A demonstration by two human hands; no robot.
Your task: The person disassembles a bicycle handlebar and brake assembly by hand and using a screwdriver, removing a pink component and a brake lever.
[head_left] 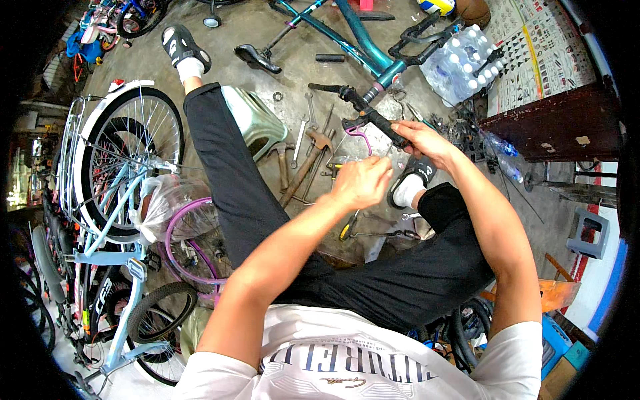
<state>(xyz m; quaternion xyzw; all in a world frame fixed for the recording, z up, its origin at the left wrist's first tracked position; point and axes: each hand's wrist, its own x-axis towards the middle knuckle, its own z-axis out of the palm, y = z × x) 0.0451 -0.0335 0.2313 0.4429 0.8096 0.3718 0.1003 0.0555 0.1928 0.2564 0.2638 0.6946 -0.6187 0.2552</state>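
A teal bicycle frame (368,50) lies on the floor ahead of me, its black handlebar (373,115) pointing toward my hands. My right hand (425,142) is closed round the near end of this handlebar, with the thumb and fingers at its tip. Just left of it and lower, my left hand (362,183) is closed in a loose fist near the bar's end; what it pinches, if anything, is too small to make out. A curved purple piece (360,139) hangs beside the handlebar. Attached to the frame, a black saddle (257,59) rests farther left.
Hammers (323,141), wrenches (299,141) and pliers (347,227) lie between my legs. A pale green plastic stool (252,119) stands by my left leg. Bicycles (133,260) crowd the left side; a pack of water bottles (460,65) sits at the far right, near a dark wooden cabinet (543,123).
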